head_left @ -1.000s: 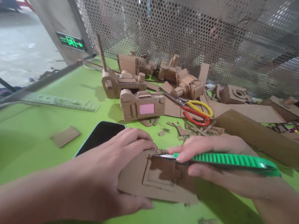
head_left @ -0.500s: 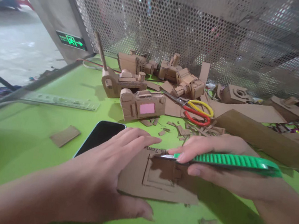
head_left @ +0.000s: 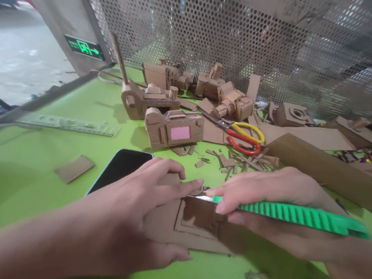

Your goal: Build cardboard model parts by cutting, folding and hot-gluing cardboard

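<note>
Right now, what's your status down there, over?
Left hand open, flat on marked cardboard. Right hand closed on green cutter, blade at the cardboard's drawn outline. Phone close beside left hand.

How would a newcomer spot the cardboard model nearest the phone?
On the green table, find the scissors with red and yellow handles. Just left of them sits the boxy cardboard model, and its pink rectangle sets it apart from the plain brown models behind.
</note>
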The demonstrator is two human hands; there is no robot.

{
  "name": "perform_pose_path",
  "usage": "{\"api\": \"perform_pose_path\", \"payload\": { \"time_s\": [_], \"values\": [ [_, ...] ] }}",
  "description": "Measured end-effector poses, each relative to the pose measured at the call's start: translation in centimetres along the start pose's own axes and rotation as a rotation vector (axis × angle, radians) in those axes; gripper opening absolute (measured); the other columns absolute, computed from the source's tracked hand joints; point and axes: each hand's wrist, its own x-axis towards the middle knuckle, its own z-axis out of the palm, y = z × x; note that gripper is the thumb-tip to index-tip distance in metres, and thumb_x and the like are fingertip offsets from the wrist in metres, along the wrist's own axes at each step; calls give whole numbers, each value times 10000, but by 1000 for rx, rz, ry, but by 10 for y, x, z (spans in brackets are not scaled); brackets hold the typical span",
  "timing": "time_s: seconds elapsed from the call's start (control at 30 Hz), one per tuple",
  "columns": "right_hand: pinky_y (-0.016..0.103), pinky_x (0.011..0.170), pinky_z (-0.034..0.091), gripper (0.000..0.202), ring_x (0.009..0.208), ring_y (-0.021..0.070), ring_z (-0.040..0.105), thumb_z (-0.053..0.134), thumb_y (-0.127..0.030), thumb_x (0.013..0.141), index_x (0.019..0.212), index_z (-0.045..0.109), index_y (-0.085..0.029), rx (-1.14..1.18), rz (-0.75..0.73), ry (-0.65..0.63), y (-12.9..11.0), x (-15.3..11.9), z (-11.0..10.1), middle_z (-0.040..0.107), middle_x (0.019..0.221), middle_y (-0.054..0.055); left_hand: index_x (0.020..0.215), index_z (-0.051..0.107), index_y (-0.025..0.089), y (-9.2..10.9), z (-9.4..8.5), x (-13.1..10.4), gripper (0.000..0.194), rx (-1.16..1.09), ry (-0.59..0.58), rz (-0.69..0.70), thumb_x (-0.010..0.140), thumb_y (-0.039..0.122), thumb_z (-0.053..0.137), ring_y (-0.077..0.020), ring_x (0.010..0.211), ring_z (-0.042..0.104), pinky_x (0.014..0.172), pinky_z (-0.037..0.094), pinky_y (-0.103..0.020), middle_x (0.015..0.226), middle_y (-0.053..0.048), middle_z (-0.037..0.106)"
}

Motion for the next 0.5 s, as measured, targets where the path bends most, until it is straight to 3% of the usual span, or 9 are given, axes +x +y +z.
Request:
{"api": "perform_pose_path", "payload": {
  "time_s": [0.1,0.23,0.4,0.5],
  "values": [
    [188,946,662,208,1060,172,891,842,-111,1026,1216,882,-184,-23,2,-2,0,1,-1,928,1157,65,1571,717,381,-2,2,-2,833,7,1,10,790,534,963,-385,1239,767,1095,677,-587,1489,-128,609],
    [167,941,654,186,1033,155,889,833,-108,1032,1200,880,-174,-38,31,3,0,0,-1,925,1155,55,1617,638,459,-5,5,-6,882,-5,86,74,801,524,968,-355,1253,760,1107,673,-543,1511,-80,598],
    [148,923,644,174,980,136,877,830,-99,1030,1189,874,-155,-36,47,-5,-1,-1,-3,918,1125,47,1559,705,356,-3,3,-3,830,-2,49,81,783,486,969,-364,1247,749,1094,673,-516,1451,-101,634],
    [138,874,640,177,934,121,867,830,-104,1033,1195,872,-160,-35,55,-19,-1,-1,-4,913,1102,41,1596,657,387,-4,4,-3,867,-19,89,121,788,436,966,-342,1266,729,1116,655,-493,1455,-77,630]
  ]
}}
